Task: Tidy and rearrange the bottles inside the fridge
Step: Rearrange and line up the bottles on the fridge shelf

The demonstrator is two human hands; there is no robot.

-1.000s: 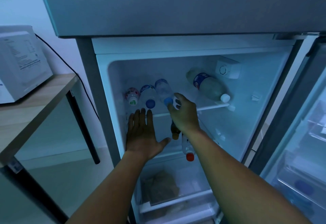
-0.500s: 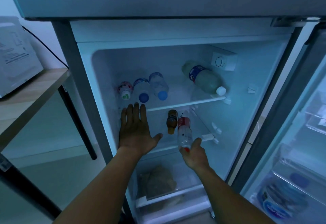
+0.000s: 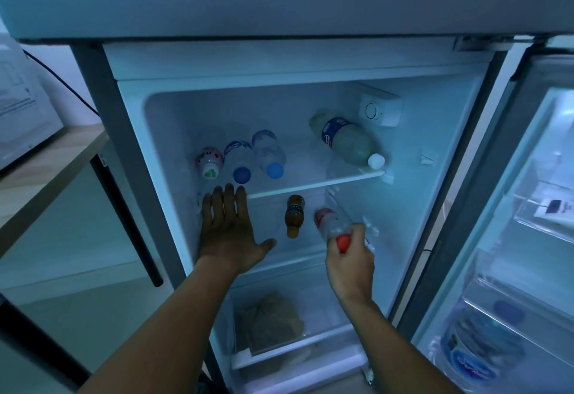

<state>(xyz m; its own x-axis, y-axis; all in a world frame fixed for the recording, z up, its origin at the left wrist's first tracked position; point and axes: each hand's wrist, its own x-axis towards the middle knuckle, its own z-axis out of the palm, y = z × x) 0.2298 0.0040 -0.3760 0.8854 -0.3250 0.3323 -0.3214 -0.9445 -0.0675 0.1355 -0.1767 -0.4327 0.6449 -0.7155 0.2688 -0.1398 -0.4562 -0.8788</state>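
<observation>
The fridge stands open. On its upper shelf (image 3: pixel 313 181) lie a small pink-labelled bottle (image 3: pixel 209 160), two blue-capped water bottles (image 3: pixel 240 160) (image 3: pixel 269 156) side by side at the left, and a large pale bottle with a white cap (image 3: pixel 348 142) at the right. On the lower shelf lies a small brown bottle (image 3: pixel 294 215). My right hand (image 3: pixel 349 264) grips the neck end of a clear red-capped bottle (image 3: pixel 327 222) lying beside the brown one. My left hand (image 3: pixel 230 229) is flat and spread at the left of the lower shelf, holding nothing.
A clear crisper drawer (image 3: pixel 298 347) with a brownish bag sits below. The open fridge door (image 3: pixel 534 207) at the right carries racks and a big water bottle (image 3: pixel 475 350). A wooden table (image 3: pixel 40 176) with a white appliance (image 3: pixel 18 114) stands left of the fridge.
My right hand left the upper shelf's blue-capped bottle, dropped to the lower shelf and closed on the red-capped bottle, shifting it to the right. My left hand stayed put.
</observation>
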